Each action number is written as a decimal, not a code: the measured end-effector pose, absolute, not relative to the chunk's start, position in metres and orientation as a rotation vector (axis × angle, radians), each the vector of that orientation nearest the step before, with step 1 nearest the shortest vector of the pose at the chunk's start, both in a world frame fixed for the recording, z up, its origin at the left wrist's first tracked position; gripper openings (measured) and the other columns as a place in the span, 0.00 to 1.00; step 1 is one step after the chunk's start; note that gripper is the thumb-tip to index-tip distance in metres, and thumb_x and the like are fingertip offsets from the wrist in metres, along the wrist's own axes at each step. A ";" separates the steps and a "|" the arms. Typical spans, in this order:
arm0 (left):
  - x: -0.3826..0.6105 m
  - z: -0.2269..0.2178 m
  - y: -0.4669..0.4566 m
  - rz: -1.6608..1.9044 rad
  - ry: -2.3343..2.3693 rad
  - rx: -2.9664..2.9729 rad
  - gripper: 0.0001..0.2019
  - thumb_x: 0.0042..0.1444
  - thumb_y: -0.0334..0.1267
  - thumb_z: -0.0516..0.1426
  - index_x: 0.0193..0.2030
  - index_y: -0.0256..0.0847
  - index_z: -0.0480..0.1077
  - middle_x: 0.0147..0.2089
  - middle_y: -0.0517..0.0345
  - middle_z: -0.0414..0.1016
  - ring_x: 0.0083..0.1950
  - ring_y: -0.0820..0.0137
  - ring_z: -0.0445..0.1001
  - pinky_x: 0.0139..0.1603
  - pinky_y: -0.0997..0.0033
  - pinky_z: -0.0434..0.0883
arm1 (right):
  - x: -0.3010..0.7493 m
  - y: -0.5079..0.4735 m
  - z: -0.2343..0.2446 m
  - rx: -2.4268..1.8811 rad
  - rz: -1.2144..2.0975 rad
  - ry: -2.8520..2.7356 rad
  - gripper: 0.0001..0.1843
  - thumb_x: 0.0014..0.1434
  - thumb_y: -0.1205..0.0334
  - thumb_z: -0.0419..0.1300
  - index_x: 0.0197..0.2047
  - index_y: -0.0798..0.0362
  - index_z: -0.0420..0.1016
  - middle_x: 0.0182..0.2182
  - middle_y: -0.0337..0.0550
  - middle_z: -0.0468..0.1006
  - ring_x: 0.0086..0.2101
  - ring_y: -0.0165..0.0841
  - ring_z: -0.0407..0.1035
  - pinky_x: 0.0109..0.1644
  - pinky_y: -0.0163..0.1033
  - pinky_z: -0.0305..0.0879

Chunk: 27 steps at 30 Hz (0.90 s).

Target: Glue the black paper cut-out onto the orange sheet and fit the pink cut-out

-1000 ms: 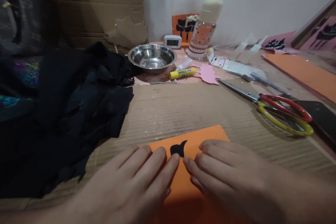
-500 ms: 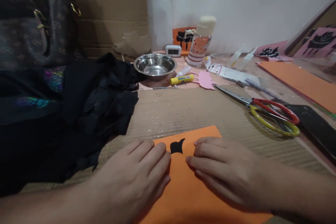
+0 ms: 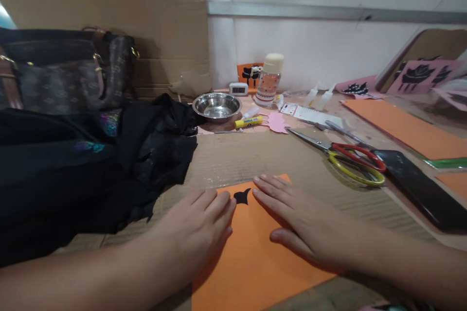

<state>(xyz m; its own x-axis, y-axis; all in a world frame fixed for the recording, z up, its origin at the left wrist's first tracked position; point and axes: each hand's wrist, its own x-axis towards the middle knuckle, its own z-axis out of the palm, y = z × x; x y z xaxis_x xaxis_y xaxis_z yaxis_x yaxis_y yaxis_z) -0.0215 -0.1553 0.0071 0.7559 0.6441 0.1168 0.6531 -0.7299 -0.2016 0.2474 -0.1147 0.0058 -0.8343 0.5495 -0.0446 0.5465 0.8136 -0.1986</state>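
Note:
An orange sheet of paper (image 3: pixel 251 262) lies on the cardboard in front of me. Near its far edge sits a small black cutout (image 3: pixel 241 197) with a pointed, curved tip. My left hand (image 3: pixel 202 233) rests on the sheet's left side, fingers loosely bent, fingertips at the cutout's left edge. Its palm side is hidden; I see nothing held in it. Flat on the right side lies my right hand (image 3: pixel 292 218), open, its thumb apart and its fingertips just right of the cutout.
Scissors (image 3: pixel 339 153) with red and yellow handles lie to the right, beside a black phone (image 3: pixel 419 189). Black fabric (image 3: pixel 146 155) covers the left. Farther back are a metal bowl (image 3: pixel 217 107), a yellow glue stick (image 3: pixel 248 122), a bottle (image 3: pixel 269 82) and more orange sheets (image 3: pixel 404 129).
My right hand has flattened, its fingers straightening and reaching farther up the sheet with the thumb out. My left hand stays at the cutout's left. The camera view has tilted upward.

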 end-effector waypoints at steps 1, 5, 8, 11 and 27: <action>-0.021 0.008 -0.156 -0.054 -1.031 -2.730 0.11 0.70 0.35 0.52 0.51 0.36 0.73 0.48 0.46 0.77 0.46 0.61 0.76 0.49 0.61 0.72 | 0.248 -0.115 0.005 -0.938 0.361 -2.986 0.36 0.71 0.51 0.53 0.75 0.62 0.54 0.73 0.61 0.52 0.71 0.54 0.48 0.71 0.64 0.53; -0.021 0.015 -0.155 -0.055 -1.068 -2.746 0.11 0.68 0.33 0.54 0.53 0.38 0.73 0.48 0.47 0.78 0.47 0.60 0.77 0.47 0.61 0.73 | 0.247 -0.116 0.011 -1.106 0.408 -2.959 0.39 0.69 0.45 0.55 0.75 0.59 0.54 0.74 0.57 0.51 0.72 0.53 0.46 0.73 0.62 0.49; -0.026 0.014 -0.152 -0.076 -1.196 -2.720 0.16 0.63 0.38 0.59 0.57 0.37 0.72 0.54 0.42 0.77 0.50 0.55 0.77 0.47 0.57 0.75 | 0.249 -0.108 0.022 -1.206 0.289 -2.887 0.39 0.66 0.45 0.59 0.72 0.60 0.60 0.71 0.61 0.59 0.70 0.54 0.54 0.71 0.60 0.54; -0.035 0.006 -0.146 -0.187 -1.323 -2.657 0.26 0.61 0.47 0.62 0.62 0.36 0.70 0.60 0.39 0.75 0.56 0.49 0.76 0.52 0.54 0.74 | 0.263 -0.087 0.036 -1.320 0.140 -2.790 0.29 0.66 0.52 0.61 0.67 0.54 0.68 0.64 0.56 0.72 0.62 0.48 0.67 0.64 0.51 0.64; -0.034 0.006 -0.138 -0.088 -1.427 -2.715 0.30 0.66 0.55 0.53 0.67 0.36 0.67 0.67 0.39 0.69 0.65 0.46 0.69 0.60 0.44 0.69 | 0.249 0.063 0.016 -1.871 -0.112 -2.372 0.18 0.68 0.56 0.62 0.57 0.56 0.73 0.54 0.51 0.76 0.49 0.41 0.75 0.52 0.52 0.74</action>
<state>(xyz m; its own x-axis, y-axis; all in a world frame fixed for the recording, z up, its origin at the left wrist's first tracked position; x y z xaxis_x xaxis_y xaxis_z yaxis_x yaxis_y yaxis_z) -0.0342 -0.1380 0.0062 0.5667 0.8196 0.0847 0.8238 -0.5656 -0.0380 0.2495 0.0632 0.0156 -0.2297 0.9633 0.1388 0.9721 0.2340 -0.0152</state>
